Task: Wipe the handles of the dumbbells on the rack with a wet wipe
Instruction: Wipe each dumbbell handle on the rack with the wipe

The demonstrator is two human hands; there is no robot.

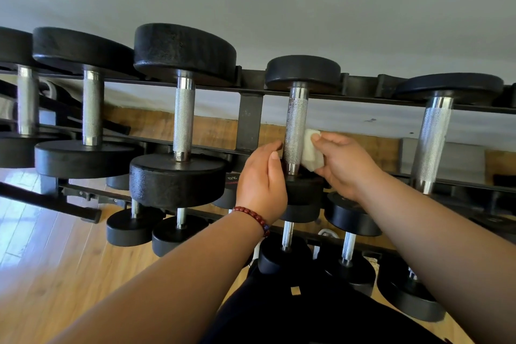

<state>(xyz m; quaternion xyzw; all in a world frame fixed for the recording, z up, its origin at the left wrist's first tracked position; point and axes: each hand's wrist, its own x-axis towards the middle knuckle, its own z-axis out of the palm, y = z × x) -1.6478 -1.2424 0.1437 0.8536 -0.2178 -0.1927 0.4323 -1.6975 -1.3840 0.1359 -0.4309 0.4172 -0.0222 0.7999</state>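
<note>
Five black round-headed dumbbells (pixel 184 47) crowd the top rail of the black steel rack (pixel 250 120), with smaller ones below, over a wood floor (pixel 42 260). Your right grip (pixel 343 165) pinches the folded white wet wipe (pixel 310 152) against the fourth knurled chrome handle (pixel 295 123). Your left grip (pixel 261 179), fingers relaxed, sits just beside it.

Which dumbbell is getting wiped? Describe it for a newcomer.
Top tier of the rack: find the vertical brace. The dumbbell just right of it is the one: only its handle has a white wipe pressed on by the right hand.
</note>
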